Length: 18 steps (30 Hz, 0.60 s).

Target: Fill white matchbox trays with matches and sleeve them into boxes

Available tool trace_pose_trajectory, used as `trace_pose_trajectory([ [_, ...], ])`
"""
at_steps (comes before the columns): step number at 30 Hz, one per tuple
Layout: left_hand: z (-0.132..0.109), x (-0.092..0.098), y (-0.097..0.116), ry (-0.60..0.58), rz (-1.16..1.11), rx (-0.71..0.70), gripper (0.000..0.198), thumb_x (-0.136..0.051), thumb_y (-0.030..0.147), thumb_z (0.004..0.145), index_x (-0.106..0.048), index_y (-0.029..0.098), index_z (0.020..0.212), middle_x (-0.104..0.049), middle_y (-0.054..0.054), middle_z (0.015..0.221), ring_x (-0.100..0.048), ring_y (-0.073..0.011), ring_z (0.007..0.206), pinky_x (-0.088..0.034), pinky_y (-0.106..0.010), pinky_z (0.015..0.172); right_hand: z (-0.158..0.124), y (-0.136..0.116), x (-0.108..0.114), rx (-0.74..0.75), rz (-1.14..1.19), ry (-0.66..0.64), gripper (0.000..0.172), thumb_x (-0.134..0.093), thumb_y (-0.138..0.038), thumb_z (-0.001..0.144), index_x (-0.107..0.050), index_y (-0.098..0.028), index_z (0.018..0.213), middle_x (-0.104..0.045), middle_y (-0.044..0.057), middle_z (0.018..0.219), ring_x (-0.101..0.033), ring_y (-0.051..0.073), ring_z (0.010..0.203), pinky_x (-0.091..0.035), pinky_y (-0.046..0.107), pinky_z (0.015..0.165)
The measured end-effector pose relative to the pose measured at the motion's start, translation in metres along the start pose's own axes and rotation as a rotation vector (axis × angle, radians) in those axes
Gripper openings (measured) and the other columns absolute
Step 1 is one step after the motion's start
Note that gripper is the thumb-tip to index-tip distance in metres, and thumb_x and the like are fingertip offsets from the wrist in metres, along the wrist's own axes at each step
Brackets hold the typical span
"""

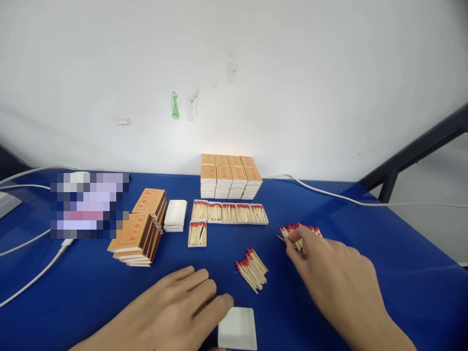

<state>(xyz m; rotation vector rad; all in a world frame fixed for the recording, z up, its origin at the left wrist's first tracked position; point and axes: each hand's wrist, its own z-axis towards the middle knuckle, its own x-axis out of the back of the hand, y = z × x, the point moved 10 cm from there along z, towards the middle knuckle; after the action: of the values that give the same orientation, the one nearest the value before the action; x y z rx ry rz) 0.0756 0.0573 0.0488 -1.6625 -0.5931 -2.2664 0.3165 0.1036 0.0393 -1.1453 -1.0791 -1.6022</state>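
Observation:
At the lower left, my left hand [175,307] lies with its fingers curled. Its index fingertip meets the top left corner of a bare white matchbox tray [238,329], and a bit of thumb shows at the lower corner. My right hand [331,275] pinches a match [281,238] with a dark head at the left side of a heap of red-headed matches [302,229]; the hand hides part of that heap. Between my hands lies a smaller bunch of matches [253,270], heads pointing to the upper left.
A row of trays full of matches [229,213] has one more filled tray [197,234] before it. Behind stand stacked matchboxes [231,176]. More matchbox sleeves [135,233] and white trays [176,214] are stacked left. A cable [329,195] crosses the blue table [409,234].

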Motion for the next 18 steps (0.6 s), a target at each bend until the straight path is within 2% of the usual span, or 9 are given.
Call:
trace_pose_trajectory([
  [5, -0.001, -0.006, -0.001, -0.033, -0.012, 0.015, 0.043, -0.041, 0.051, 0.12, -0.071, 0.025, 0.138, -0.083, -0.004, 0.118, -0.078, -0.023, 0.114, -0.061, -0.038, 0.109, -0.002, -0.007, 0.006, 0.057, -0.016, 0.1, 0.014, -0.069, -0.031, 0.098, -0.072, -0.027, 0.085, -0.076, 0.001, 0.062, -0.068, 0.027, 0.048, -0.018, 0.03, 0.052],
  [8, -0.001, -0.006, -0.002, -0.035, -0.013, 0.028, 0.043, -0.043, 0.052, 0.12, -0.071, 0.025, 0.138, -0.083, -0.004, 0.117, -0.078, -0.0234, 0.115, -0.06, -0.039, 0.11, -0.006, -0.012, 0.022, 0.102, 0.058, 0.253, 0.018, -0.063, -0.032, 0.099, -0.07, -0.026, 0.083, -0.069, -0.001, 0.055, -0.062, 0.024, 0.04, -0.019, 0.03, 0.049],
  [10, -0.001, -0.004, -0.002, -0.032, -0.02, 0.035, 0.043, -0.044, 0.052, 0.119, -0.073, 0.025, 0.136, -0.083, -0.004, 0.115, -0.078, -0.023, 0.114, -0.06, -0.038, 0.11, -0.012, -0.021, 0.037, 0.176, 0.187, 0.345, 0.024, -0.056, -0.033, 0.103, -0.07, -0.026, 0.086, -0.063, -0.004, 0.051, -0.059, 0.019, 0.038, -0.024, 0.03, 0.047],
  [13, -0.001, -0.002, -0.002, -0.024, -0.028, 0.044, 0.04, -0.048, 0.051, 0.119, -0.073, 0.025, 0.135, -0.083, -0.004, 0.115, -0.078, -0.0227, 0.113, -0.06, -0.037, 0.109, -0.026, -0.042, 0.052, 0.344, 0.364, 0.379, 0.029, -0.051, -0.031, 0.107, -0.068, -0.025, 0.084, -0.057, -0.006, 0.05, -0.055, 0.013, 0.037, -0.033, 0.027, 0.047],
  [18, 0.0, -0.002, -0.003, -0.018, -0.037, 0.036, 0.04, -0.051, 0.053, 0.117, -0.073, 0.026, 0.137, -0.084, -0.003, 0.114, -0.079, -0.0228, 0.111, -0.061, -0.037, 0.109, -0.049, -0.069, 0.064, 0.511, 0.415, 0.417, 0.024, -0.054, -0.021, 0.103, -0.067, -0.023, 0.083, -0.057, -0.006, 0.053, -0.049, 0.01, 0.038, -0.037, 0.027, 0.05],
])
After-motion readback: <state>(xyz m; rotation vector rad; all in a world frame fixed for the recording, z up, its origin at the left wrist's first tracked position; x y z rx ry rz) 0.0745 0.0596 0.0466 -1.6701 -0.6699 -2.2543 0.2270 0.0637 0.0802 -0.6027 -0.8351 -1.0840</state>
